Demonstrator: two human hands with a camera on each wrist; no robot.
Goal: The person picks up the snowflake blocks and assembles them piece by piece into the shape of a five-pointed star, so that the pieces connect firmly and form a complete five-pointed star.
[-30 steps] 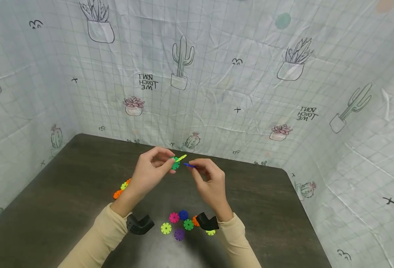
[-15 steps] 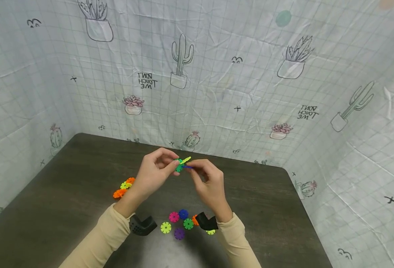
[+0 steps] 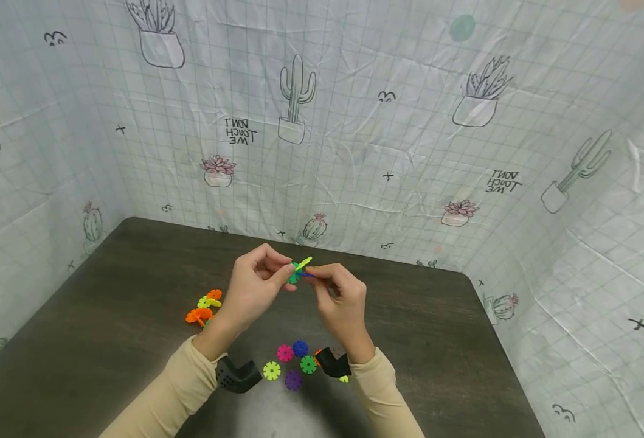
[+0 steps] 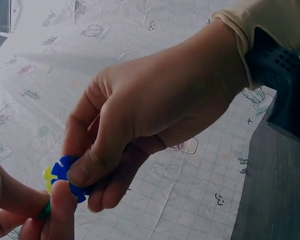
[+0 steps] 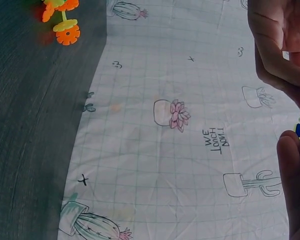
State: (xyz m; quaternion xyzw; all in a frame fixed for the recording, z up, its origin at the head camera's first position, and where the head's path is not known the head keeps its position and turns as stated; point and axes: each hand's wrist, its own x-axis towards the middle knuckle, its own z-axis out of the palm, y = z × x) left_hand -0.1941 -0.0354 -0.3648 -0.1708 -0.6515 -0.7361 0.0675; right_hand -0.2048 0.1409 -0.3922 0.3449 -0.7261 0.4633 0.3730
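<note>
Over the back of the table my left hand (image 3: 255,286) pinches a green notched plastic disc (image 3: 294,278) between thumb and fingers. A yellow disc (image 3: 304,263) is slotted into it and juts out at an angle. My right hand (image 3: 346,301), facing it, pinches a blue notched disc (image 3: 304,274) by the edge, its other edge right at the green one. From the left wrist view, the blue disc (image 4: 64,165) lies under the right thumb, with yellow (image 4: 47,175) just behind it. Fingers cover much of the green disc (image 4: 44,212) there.
Loose discs lie near the table's front: yellow (image 3: 271,370), pink (image 3: 285,353), blue (image 3: 300,348), green (image 3: 308,364) and purple (image 3: 293,381), others partly behind the right wrist mount (image 3: 334,363). Joined orange and yellow discs (image 3: 199,316) rest beside the left forearm. A printed curtain (image 3: 354,152) encloses the table (image 3: 420,340).
My left hand has moved right with the green and yellow discs, closing the gap to the blue disc. The blue disc now meets the green one's edge; my right hand stays nearly in place.
</note>
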